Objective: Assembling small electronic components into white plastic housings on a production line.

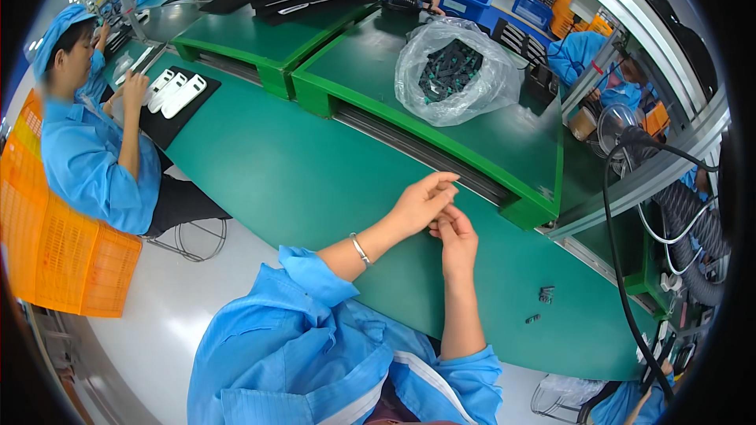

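Fingers (pixel 444 178) curled inward, left hand (pixel 424 205) meeting right hand (pixel 458 242), closure and any hold unclear

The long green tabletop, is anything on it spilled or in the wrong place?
Maybe: small dark loose parts lie right of the person's bare right hand, while similar-looking dark pieces sit inside a clear plastic bag. They could be strays or put there deliberately.

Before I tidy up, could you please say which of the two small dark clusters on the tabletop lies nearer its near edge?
The smaller cluster; the larger cluster sits farther back.
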The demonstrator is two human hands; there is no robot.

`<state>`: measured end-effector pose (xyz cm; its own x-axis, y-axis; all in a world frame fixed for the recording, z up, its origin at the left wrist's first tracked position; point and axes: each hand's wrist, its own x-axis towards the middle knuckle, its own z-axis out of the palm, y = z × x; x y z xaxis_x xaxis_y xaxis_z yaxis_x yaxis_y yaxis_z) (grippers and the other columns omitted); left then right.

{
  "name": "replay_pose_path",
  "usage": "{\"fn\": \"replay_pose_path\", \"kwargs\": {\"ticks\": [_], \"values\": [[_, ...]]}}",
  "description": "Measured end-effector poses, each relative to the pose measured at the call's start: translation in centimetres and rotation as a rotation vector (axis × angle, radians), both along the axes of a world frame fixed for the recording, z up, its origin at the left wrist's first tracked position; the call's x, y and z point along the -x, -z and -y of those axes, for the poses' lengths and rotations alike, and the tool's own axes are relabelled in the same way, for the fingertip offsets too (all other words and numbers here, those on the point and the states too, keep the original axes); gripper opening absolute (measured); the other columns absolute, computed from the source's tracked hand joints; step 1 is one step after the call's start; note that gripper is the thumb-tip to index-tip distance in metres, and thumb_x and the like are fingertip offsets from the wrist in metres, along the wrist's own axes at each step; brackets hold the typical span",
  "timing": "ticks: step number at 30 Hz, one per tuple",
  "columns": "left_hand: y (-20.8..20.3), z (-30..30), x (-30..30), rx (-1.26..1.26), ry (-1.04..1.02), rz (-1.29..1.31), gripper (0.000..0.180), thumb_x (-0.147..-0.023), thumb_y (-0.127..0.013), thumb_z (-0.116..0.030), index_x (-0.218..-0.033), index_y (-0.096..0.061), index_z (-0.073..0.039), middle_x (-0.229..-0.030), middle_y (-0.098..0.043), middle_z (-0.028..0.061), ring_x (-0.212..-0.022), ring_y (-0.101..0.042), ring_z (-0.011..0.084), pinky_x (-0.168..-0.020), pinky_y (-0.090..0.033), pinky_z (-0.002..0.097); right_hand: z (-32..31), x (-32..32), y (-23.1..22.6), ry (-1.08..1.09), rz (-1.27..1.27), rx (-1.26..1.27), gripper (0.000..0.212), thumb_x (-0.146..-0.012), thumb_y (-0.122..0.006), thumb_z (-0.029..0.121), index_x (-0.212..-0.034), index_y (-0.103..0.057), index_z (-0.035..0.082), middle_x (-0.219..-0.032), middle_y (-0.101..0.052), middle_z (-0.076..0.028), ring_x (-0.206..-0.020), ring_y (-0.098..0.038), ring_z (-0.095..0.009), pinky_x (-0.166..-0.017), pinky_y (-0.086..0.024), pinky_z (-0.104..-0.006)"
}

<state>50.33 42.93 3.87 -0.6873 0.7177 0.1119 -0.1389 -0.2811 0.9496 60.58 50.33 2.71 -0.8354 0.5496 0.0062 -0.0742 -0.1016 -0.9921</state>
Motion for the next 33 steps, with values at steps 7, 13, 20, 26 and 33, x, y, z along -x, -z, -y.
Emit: {"fn": "replay_pose_path", "kwargs": {"ticks": [7,13,20,26,33], "values": [[1.2,-0.4,-0.6,0.020,0.234,0.277,0.050,-0.095,-0.049,-0.038,-0.132,-0.042,-0.006,-0.113,-0.054,0.0095,-0.099,-0.056,0.0143,-0.079,-0.049,0.0264,-1.2,1.4,-0.3,-0.095,0.068,-0.115,0.041,-0.090,-0.052,0.002,-0.131,-0.050,0.010,-0.100,-0.062,-0.003,-0.084,-0.057,-0.008,-0.074,-0.050,-0.0235],[2.6,-0.9,-1.0,0.100,0.239,0.125,0.054,-0.093,-0.052,-0.041,-0.130,-0.044,-0.003,-0.107,-0.057,0.0076,-0.099,-0.055,0.0143,-0.083,-0.047,0.0270,-1.8,0.7,2.9,-0.116,0.022,-0.253,0.048,-0.089,-0.047,-0.005,-0.135,-0.044,0.009,-0.120,-0.049,-0.001,-0.100,-0.052,-0.012,-0.083,-0.046,-0.0251],[1.8,-0.7,-1.2,0.195,0.212,0.046,0.050,-0.091,-0.055,-0.040,-0.122,-0.051,-0.001,-0.106,-0.059,0.0084,-0.098,-0.056,0.0142,-0.083,-0.047,0.0262,-2.3,0.6,3.5,-0.134,-0.016,-0.200,0.051,-0.086,-0.053,-0.004,-0.134,-0.047,0.013,-0.125,-0.048,-0.003,-0.105,-0.052,-0.012,-0.089,-0.045,-0.0256],[1.6,-0.5,-1.2,0.199,0.195,0.016,0.049,-0.092,-0.055,-0.040,-0.120,-0.053,0.000,-0.104,-0.060,0.0080,-0.096,-0.056,0.0134,-0.082,-0.048,0.0259,-2.2,0.6,3.1,-0.153,0.034,-0.163,0.051,-0.086,-0.054,-0.003,-0.134,-0.047,0.011,-0.127,-0.046,-0.003,-0.106,-0.052,-0.013,-0.091,-0.044,-0.0257],[1.9,-0.6,-1.1,0.196,0.214,0.026,0.049,-0.091,-0.055,-0.040,-0.120,-0.053,-0.001,-0.103,-0.060,0.0078,-0.095,-0.056,0.0130,-0.082,-0.047,0.0258,-2.3,0.6,3.3,-0.159,-0.010,-0.173,0.050,-0.086,-0.053,-0.005,-0.133,-0.047,0.010,-0.129,-0.045,-0.002,-0.105,-0.052,-0.013,-0.090,-0.045,-0.0262]]}}
